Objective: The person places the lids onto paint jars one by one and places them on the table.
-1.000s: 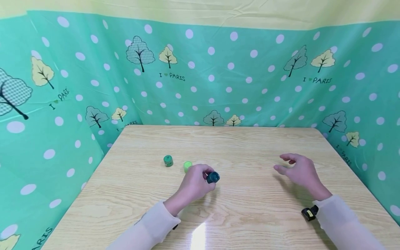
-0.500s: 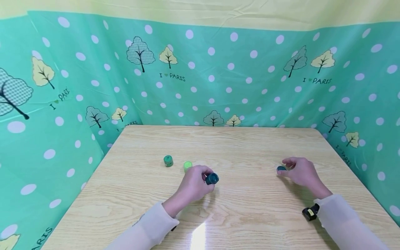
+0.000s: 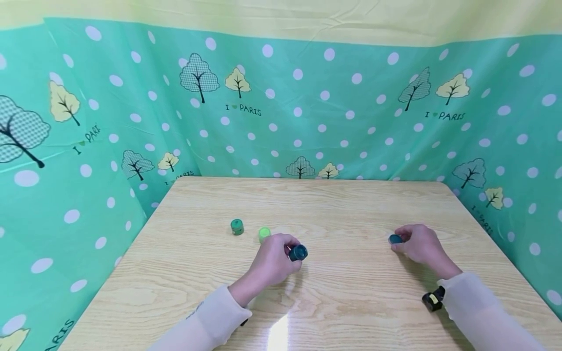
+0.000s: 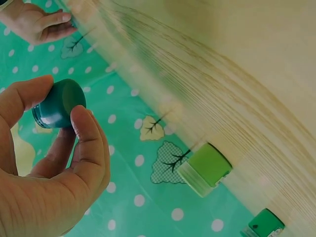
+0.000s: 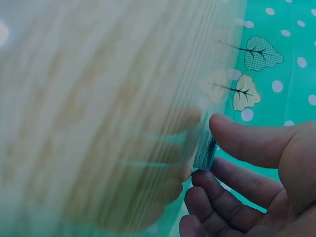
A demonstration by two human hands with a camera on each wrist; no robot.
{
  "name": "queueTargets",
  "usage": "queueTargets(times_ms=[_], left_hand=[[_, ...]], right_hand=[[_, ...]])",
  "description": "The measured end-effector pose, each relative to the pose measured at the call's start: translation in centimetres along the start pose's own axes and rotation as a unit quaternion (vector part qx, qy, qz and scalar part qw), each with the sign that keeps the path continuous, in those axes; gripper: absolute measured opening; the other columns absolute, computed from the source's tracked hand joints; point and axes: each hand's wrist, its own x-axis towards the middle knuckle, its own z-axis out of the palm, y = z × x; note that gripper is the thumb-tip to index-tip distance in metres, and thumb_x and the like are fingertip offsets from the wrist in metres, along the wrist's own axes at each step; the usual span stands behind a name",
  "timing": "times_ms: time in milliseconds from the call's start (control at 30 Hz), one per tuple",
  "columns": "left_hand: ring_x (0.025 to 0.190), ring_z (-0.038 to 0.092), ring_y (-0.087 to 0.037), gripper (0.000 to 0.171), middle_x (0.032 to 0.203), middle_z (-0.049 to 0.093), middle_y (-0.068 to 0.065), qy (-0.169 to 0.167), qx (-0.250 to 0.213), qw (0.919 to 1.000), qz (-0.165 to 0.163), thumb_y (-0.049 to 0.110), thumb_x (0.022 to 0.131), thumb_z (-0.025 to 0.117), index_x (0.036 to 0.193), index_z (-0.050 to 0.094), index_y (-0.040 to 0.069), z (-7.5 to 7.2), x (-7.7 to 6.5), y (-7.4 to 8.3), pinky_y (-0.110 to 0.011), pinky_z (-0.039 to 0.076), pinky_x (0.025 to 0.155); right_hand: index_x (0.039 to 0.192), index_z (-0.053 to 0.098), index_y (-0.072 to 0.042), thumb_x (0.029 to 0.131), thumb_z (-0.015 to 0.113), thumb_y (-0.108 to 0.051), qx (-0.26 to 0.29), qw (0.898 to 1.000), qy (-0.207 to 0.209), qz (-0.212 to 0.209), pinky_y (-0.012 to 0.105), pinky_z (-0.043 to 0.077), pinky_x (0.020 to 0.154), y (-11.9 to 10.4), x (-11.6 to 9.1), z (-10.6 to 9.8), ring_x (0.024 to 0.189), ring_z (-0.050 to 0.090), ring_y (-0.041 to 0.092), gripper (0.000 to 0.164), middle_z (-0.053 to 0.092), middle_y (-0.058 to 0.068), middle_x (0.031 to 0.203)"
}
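Note:
In the head view my left hand (image 3: 276, 258) grips a small dark teal jar (image 3: 298, 252) above the table, its round mouth end facing right. The left wrist view has the same teal jar (image 4: 60, 103) tilted between thumb and fingers. Over on the right, my right hand (image 3: 419, 243) pinches a flat round teal lid (image 3: 394, 239) at the tabletop. In the right wrist view the lid (image 5: 204, 148) sits edge-on between thumb and fingers. A light green-capped jar (image 3: 264, 233) stands just behind my left hand, partly covered by it. Farther left is a darker green jar (image 3: 237, 226).
The wooden table (image 3: 342, 297) has a glossy surface with a bright reflection near the front. A green polka-dot curtain (image 3: 307, 122) with tree prints surrounds the back and sides. A black wrist device (image 3: 433, 299) hangs below my right sleeve.
The teal lid, out of sight a second ago, now shows at my right fingers. The right hand has lowered slightly and its thumb and fingers have closed in. The left hand barely moved.

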Motion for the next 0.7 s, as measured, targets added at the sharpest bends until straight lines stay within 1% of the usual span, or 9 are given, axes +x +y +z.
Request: queueTargets(times_ms=[167,233,433,600,700], left_hand=[[0.073,0.056,-0.009,0.024,0.083,0.063,0.004,-0.002,-0.005,1.0,-0.006,0.009,0.072,0.079,0.093,0.069,0.011,0.0,0.0,0.0,-0.023,0.05,0.064],[0.073,0.056,-0.01,0.024,0.083,0.063,0.004,-0.003,-0.008,0.9999,-0.008,0.009,0.072,0.079,0.093,0.069,0.012,0.0,0.0,0.0,-0.023,0.05,0.064],[0.073,0.056,-0.01,0.024,0.083,0.063,0.004,-0.003,-0.01,0.9999,-0.01,0.008,0.072,0.079,0.093,0.069,0.011,0.1,0.0,-0.1,-0.024,0.05,0.064],[0.074,0.056,-0.01,0.025,0.084,0.063,0.004,-0.001,-0.005,0.9999,-0.011,0.009,0.072,0.078,0.095,0.069,0.01,0.2,0.1,-0.2,-0.023,0.05,0.065],[0.074,0.056,-0.01,0.026,0.084,0.063,0.004,0.001,-0.004,0.9999,-0.012,0.009,0.072,0.078,0.096,0.069,0.01,0.2,0.1,-0.3,-0.023,0.05,0.065]], right_hand=[[0.119,0.06,0.004,0.082,0.075,-0.019,-0.002,1.0,0.0,0.011,0.036,0.049,0.068,-0.2,0.1,0.0,0.088,0.056,0.03,0.047,0.06,0.022,0.106],[0.119,0.06,0.005,0.082,0.075,-0.021,-0.003,1.0,-0.001,0.012,0.036,0.048,0.067,-0.2,0.1,0.0,0.087,0.055,0.029,0.047,0.06,0.021,0.105],[0.117,0.062,0.003,0.083,0.074,-0.026,-0.009,1.0,0.013,0.004,0.032,0.047,0.063,-0.3,-0.1,0.0,0.085,0.053,0.028,0.046,0.061,0.019,0.103],[0.118,0.062,0.001,0.083,0.074,-0.032,-0.003,1.0,0.019,0.001,0.031,0.047,0.063,-1.0,-0.3,-0.1,0.087,0.053,0.027,0.049,0.061,0.018,0.104],[0.118,0.062,0.0,0.084,0.073,-0.032,0.006,1.0,0.022,-0.007,0.032,0.047,0.064,-1.5,-0.6,-0.2,0.088,0.055,0.027,0.048,0.062,0.017,0.105]])
